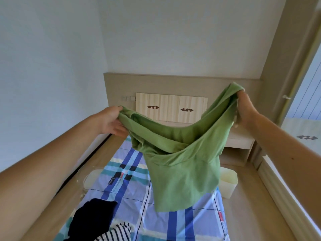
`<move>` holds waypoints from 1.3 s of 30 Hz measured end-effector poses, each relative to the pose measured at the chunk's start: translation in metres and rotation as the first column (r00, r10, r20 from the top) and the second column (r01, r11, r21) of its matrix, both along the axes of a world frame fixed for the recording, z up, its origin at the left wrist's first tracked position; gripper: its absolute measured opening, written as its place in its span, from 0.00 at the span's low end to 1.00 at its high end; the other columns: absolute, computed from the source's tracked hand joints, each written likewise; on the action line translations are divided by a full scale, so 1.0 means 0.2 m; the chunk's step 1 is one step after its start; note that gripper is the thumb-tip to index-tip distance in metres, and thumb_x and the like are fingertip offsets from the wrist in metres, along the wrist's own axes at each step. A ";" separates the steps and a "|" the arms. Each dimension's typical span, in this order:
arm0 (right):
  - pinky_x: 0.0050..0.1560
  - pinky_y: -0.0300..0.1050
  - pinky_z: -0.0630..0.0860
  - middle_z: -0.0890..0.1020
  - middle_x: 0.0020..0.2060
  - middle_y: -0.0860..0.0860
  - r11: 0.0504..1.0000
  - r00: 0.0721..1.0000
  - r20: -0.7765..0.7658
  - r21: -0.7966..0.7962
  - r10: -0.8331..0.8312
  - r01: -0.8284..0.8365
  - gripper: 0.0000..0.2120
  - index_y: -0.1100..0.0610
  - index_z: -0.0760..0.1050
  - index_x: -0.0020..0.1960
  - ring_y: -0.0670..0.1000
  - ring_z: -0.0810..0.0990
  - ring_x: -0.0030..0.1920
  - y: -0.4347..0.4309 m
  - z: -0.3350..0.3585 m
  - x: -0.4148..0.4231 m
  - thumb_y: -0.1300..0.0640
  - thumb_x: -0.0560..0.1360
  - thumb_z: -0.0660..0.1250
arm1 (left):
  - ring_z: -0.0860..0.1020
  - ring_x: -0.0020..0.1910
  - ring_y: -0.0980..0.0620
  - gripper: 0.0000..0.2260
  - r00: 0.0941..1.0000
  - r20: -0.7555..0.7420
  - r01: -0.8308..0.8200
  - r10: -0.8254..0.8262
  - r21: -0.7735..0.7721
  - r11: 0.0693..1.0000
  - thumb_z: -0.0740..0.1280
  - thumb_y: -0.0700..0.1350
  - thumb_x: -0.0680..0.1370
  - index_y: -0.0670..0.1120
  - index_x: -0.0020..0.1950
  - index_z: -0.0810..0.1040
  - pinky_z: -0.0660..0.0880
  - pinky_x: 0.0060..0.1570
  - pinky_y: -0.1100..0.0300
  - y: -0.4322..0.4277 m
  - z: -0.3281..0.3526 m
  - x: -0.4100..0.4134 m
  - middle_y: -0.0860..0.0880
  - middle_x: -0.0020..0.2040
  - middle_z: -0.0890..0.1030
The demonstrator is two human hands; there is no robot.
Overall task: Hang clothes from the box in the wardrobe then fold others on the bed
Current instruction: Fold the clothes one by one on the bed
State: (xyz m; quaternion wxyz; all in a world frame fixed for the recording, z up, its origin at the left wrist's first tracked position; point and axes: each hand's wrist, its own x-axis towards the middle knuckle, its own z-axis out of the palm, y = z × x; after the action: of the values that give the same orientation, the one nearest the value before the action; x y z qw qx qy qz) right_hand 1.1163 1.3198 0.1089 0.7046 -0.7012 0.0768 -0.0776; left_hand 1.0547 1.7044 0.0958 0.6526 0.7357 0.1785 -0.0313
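Near edge of bed (pixel 132 192): dark garment (pixel 93 218) and striped garment (pixel 116 231) lie waiting; I judge them next to fold.

Green top (pixel 180 164) hangs above bed, clear of sheet, slung between my hands, bunched and twisted at middle.

Left hand (pixel 111 122) clenched on one shoulder edge. Right hand (pixel 245 110), higher, pinches other.

Risk: uneven heights plus twist, so laying down now likely gives crooked fold. Pinch slip drops top onto dark pile.

Headboard (pixel 172 106) beyond.

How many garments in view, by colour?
Green garment, held up by left hand and right hand: 1
Dark navy garment, on the bed: 1
Striped garment, on the bed: 1
Total: 3
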 end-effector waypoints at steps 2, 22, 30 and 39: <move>0.61 0.59 0.76 0.79 0.58 0.56 0.983 0.994 0.108 -0.182 0.005 0.014 0.20 0.51 0.73 0.64 0.57 0.78 0.57 0.00 -0.04 0.00 0.43 0.76 0.58 | 0.80 0.44 0.43 0.16 0.998 0.058 -0.027 0.037 -0.157 0.987 0.53 0.51 0.86 0.42 0.57 0.74 0.77 0.41 0.47 -0.09 -0.03 0.04 0.40 0.48 0.81; 0.43 0.48 0.76 0.79 0.40 0.53 0.354 0.983 0.137 -0.919 -0.124 0.173 0.03 0.55 0.72 0.46 0.56 0.79 0.40 -0.03 0.07 -0.02 0.56 0.76 0.63 | 0.72 0.34 0.48 0.09 0.900 0.221 -0.273 -0.375 0.958 -0.090 0.59 0.36 0.78 0.42 0.58 0.69 0.67 0.35 0.55 -0.19 0.12 0.18 0.50 0.36 0.70; 0.40 0.48 0.71 0.76 0.38 0.54 0.261 0.965 0.251 -0.930 -0.068 0.261 0.05 0.57 0.71 0.42 0.57 0.76 0.38 -0.02 0.17 -0.06 0.64 0.75 0.59 | 0.71 0.33 0.48 0.08 0.963 0.142 -0.061 -0.229 0.943 0.326 0.58 0.35 0.79 0.41 0.41 0.71 0.70 0.32 0.57 -0.16 0.23 0.24 0.46 0.36 0.71; 0.37 0.45 0.70 0.75 0.36 0.55 0.721 0.984 0.052 -0.687 0.173 -0.090 0.07 0.57 0.73 0.41 0.55 0.74 0.38 0.18 0.25 -0.10 0.65 0.75 0.59 | 0.71 0.35 0.49 0.11 0.893 0.364 0.118 -0.264 0.377 0.919 0.61 0.44 0.80 0.48 0.37 0.72 0.67 0.39 0.57 -0.38 0.30 0.18 0.47 0.35 0.72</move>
State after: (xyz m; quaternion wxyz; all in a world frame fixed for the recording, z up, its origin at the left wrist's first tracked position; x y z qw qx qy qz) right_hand 1.0964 1.3560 0.1584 0.4054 -0.9086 -0.0468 -0.0894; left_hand 1.0898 1.6276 0.1563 0.5299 0.8427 -0.0330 0.0895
